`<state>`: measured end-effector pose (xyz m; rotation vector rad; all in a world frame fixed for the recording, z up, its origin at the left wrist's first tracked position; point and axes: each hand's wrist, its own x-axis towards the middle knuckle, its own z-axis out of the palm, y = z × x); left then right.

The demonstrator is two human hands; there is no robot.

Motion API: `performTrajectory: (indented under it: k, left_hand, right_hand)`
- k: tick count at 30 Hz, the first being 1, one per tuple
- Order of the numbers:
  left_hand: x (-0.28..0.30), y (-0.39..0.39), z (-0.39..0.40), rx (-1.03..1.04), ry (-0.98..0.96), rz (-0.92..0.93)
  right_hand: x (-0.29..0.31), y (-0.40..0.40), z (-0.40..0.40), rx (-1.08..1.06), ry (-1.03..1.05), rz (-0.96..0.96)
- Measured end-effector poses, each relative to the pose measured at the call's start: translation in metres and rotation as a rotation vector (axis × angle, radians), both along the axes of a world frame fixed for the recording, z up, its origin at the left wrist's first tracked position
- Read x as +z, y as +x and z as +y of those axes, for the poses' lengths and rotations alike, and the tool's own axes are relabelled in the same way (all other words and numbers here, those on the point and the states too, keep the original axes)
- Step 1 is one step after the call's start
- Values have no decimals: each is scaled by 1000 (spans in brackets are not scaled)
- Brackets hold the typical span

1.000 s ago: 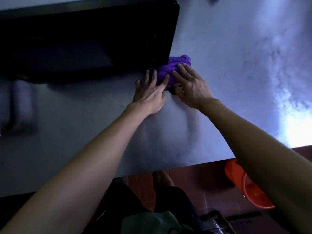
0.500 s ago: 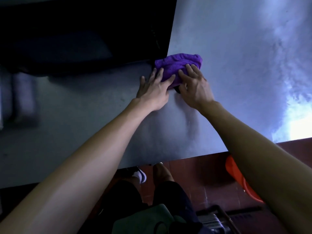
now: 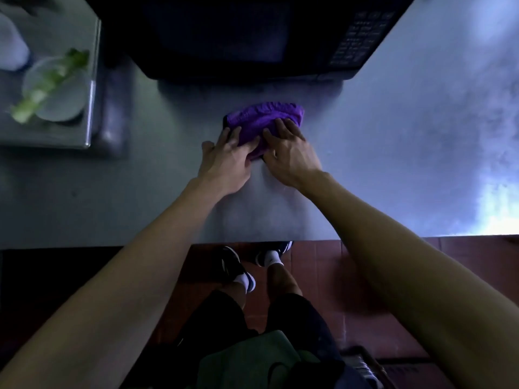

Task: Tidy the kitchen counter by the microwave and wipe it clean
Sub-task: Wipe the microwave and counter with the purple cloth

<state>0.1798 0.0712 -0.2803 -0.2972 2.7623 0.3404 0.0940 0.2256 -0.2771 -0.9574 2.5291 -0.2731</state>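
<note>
One purple cloth [image 3: 264, 122] lies bunched on the bench [image 3: 393, 153], near the front of one black microwave [image 3: 252, 37]. The left hand [image 3: 227, 161] and the right hand [image 3: 289, 153], two in all, press flat on the cloth's near edge, fingers spread and straight. Half a second earlier the cloth sat at the microwave's right corner; it now lies further left, before the door. At far left, one plate [image 3: 56, 91] carries one green stalk [image 3: 47, 88].
</note>
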Motion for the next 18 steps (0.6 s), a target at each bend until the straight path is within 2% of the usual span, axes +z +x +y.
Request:
performTrajectory:
  k: [11,18]
  left_hand:
    - [3,126,10,-42,32,-28]
    - [4,151,30,-98,10,-79]
  right_hand:
    - [15,132,12,-5,42,-27]
    - [12,166,31,-13,20,10]
